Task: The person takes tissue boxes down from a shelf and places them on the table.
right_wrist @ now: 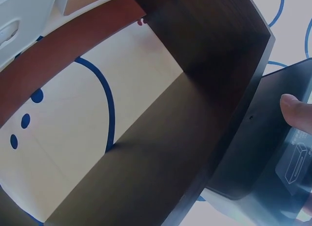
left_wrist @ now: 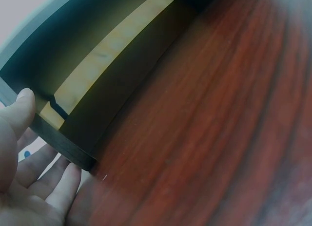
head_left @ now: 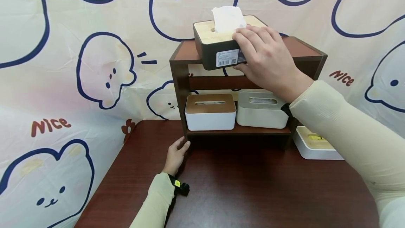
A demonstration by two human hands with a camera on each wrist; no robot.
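Note:
My right hand point(head_left: 264, 57) grips the near right corner of a black tissue box point(head_left: 210, 55), fingers over its wooden lid and thumb below. A white tissue point(head_left: 228, 18) sticks up from the slot. The box overhangs the front edge of a brown wooden shelf point(head_left: 186, 52); whether it touches the top I cannot tell. In the right wrist view, the thumb presses the dark base of the box point(right_wrist: 239, 162). At the shelf's lower left, my left hand point(head_left: 174, 157) holds the side panel point(left_wrist: 66, 147), thumb on one face and fingers on the other.
On the lower shelf level sit a white tissue box point(head_left: 210, 120) with a brown lid and a grey-green tissue box point(head_left: 262, 115). Another white box point(head_left: 316, 152), with something yellow on its wooden lid, stands right of the shelf on the dark table point(head_left: 240, 192). A bear-patterned cloth point(head_left: 104, 69) hangs behind.

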